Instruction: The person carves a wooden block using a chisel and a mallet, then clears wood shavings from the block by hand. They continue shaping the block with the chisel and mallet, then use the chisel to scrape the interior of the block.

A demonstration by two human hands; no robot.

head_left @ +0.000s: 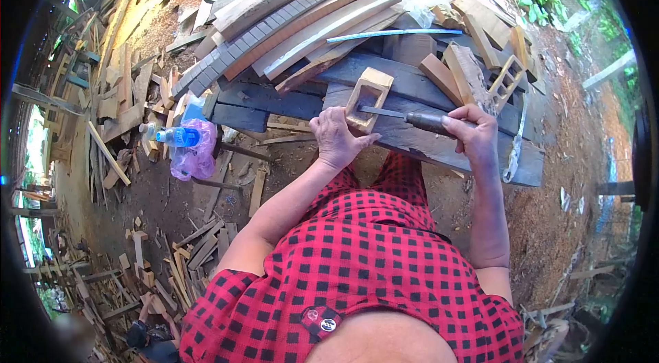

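Observation:
A hollow rectangular wooden piece [379, 77] stands tilted on the dark plank bench [419, 135]. My left hand [336, 136] grips its near end, fingers at the left side and thumb along the bottom. In my right hand [473, 131] is a chisel [427, 122] with a dark handle, fingers wrapped round its rear end. The chisel's flat metal blade points left, and its tip lies at the opening of the wooden piece.
Curved boards [329, 20] and a thin blue strip [395, 35] lie behind. Wooden offcuts [439, 79] and a slotted wooden frame [506, 80] sit at right. A blue-labelled bottle [180, 136] and pink plastic bag [195, 157] are at left. Another person [154, 342] is at lower left.

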